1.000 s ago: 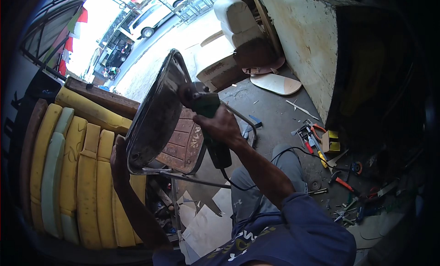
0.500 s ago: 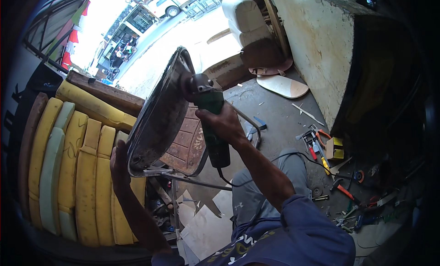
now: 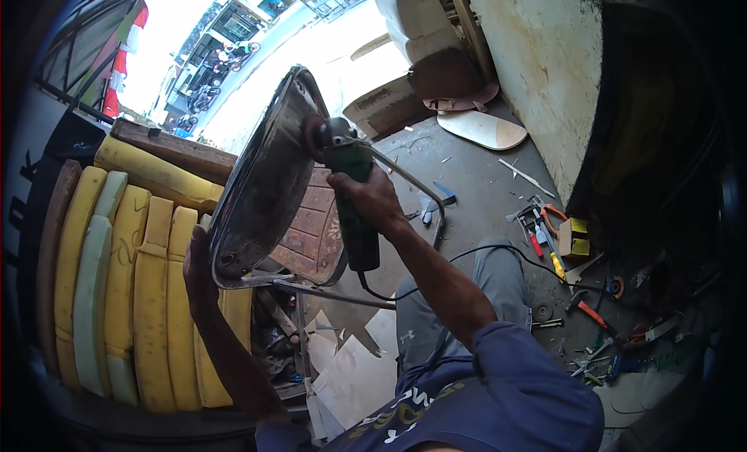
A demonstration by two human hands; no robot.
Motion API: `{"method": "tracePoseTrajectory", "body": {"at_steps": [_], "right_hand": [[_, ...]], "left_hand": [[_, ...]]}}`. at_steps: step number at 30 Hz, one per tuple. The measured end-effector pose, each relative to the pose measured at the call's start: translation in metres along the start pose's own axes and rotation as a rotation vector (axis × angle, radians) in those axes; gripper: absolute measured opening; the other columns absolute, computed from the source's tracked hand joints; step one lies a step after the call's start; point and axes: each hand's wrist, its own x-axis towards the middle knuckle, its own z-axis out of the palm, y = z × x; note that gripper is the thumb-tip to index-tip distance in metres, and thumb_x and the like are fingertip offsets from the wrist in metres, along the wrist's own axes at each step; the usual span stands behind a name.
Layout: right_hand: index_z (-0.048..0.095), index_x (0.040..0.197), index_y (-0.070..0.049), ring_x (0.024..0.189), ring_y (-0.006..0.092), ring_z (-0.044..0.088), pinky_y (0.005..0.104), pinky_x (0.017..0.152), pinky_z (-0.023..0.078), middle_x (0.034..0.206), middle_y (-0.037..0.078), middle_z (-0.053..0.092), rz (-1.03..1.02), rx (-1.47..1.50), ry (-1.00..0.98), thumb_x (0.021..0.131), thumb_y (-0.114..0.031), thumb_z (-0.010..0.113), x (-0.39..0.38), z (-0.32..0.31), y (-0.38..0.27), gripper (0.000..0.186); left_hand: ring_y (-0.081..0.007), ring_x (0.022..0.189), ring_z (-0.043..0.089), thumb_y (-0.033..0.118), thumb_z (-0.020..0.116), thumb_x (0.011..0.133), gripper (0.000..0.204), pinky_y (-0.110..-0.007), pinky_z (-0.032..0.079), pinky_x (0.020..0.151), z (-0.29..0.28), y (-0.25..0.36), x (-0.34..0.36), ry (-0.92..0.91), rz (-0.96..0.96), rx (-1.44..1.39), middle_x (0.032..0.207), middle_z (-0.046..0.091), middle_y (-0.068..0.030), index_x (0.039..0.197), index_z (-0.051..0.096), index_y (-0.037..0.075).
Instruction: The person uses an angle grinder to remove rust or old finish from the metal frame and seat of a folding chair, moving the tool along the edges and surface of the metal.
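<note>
A green angle grinder is in my right hand, fingers wrapped round its body. Its disc is against or very close to the inner face of a dark, worn metal seat pan, which stands tilted on edge. My left hand grips the pan's lower left rim, its fingers partly hidden behind the edge. Below the pan is a bent tubular metal frame, with a rusty brown slatted panel behind it. The grinder's black cord runs right across my knee.
Yellow and green foam pads stand stacked at the left. Hand tools, among them a red-handled hammer, litter the floor at right near a yellow box. A pale cabinet rises far right. Cardboard scraps lie below the frame.
The seat pan and grinder have shifted slightly left and up in the view, and the pan's inner face shows a little more. Both hands keep their holds.
</note>
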Motion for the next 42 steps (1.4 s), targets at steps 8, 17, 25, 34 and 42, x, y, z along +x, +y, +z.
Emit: {"method": "tracePoseTrajectory", "body": {"at_steps": [8, 17, 25, 34, 42], "right_hand": [[0.056, 0.126, 0.005, 0.089, 0.0299, 0.072, 0.0382, 0.081, 0.059, 0.104, 0.02, 0.071, 0.123, -0.326, 0.019, 0.076, -0.049, 0.077, -0.007, 0.002, 0.008, 0.077], [0.054, 0.122, 0.007, 0.086, 0.0273, 0.073, 0.0391, 0.077, 0.06, 0.099, 0.019, 0.071, 0.143, -0.256, 0.192, 0.079, -0.048, 0.08, 0.01, 0.003, 0.005, 0.075], [0.051, 0.123, 0.01, 0.09, 0.0383, 0.074, 0.044, 0.085, 0.059, 0.1, 0.027, 0.072, 0.095, -0.304, 0.125, 0.078, -0.051, 0.077, 0.006, 0.0, 0.0, 0.08], [0.05, 0.123, 0.011, 0.095, 0.0431, 0.073, 0.0471, 0.087, 0.058, 0.104, 0.031, 0.07, 0.073, -0.303, 0.122, 0.078, -0.052, 0.077, -0.036, 0.014, 0.022, 0.083], [0.053, 0.119, 0.007, 0.089, 0.0332, 0.075, 0.0425, 0.081, 0.059, 0.102, 0.023, 0.073, 0.091, -0.36, 0.145, 0.08, -0.045, 0.081, -0.07, 0.029, 0.031, 0.071]], "left_hand": [[-0.0184, 0.103, 0.066, 0.061, 0.055, 0.102, 0.07, -0.034, 0.052, 0.093, -0.004, -0.001, 0.0, -0.014, 0.002, -0.01, 0.115, 0.07, -0.013, 0.127, 0.064, -0.004], [-0.0112, 0.083, 0.054, 0.057, 0.061, 0.101, 0.053, -0.028, 0.047, 0.081, -0.008, -0.015, -0.003, 0.172, 0.046, -0.028, 0.09, 0.056, -0.0016, 0.1, 0.059, 0.004], [-0.0102, 0.082, 0.052, 0.056, 0.061, 0.102, 0.051, -0.027, 0.045, 0.079, -0.005, -0.012, -0.004, 0.157, 0.014, -0.067, 0.09, 0.054, -0.0009, 0.1, 0.059, 0.005], [-0.0131, 0.09, 0.062, 0.059, 0.058, 0.102, 0.058, -0.03, 0.05, 0.087, -0.013, -0.021, 0.004, 0.186, 0.057, 0.013, 0.097, 0.068, -0.0054, 0.104, 0.07, 0.002], [-0.0147, 0.092, 0.054, 0.062, 0.059, 0.1, 0.064, -0.031, 0.045, 0.089, -0.006, -0.008, 0.002, 0.132, 0.039, 0.028, 0.097, 0.059, -0.0048, 0.106, 0.065, -0.002]]}}
